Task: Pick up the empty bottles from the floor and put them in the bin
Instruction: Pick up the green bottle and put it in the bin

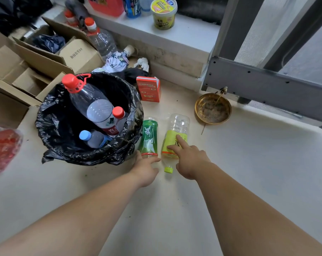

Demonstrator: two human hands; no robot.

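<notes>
Two empty bottles lie side by side on the pale floor, necks toward me. The green-label bottle (149,137) rests against the bin; my left hand (146,168) covers its neck end, fingers spread around it. The yellow-label bottle (176,135) with a yellow-green cap lies to its right; my right hand (188,159) lies on its label, fingers spread, not closed. The bin (51,124), lined with a black bag, holds a large clear bottle (90,102) with a red cap and handle, a red-cap bottle (119,117) and a blue-cap bottle (92,138).
Open cardboard boxes (32,60) stand behind the bin at left. A red carton (149,88) and crumpled rubbish lie beyond the bin. A brass dish (212,109) sits on the floor at right, under a grey metal frame (267,84). A red bag (3,146) is at far left.
</notes>
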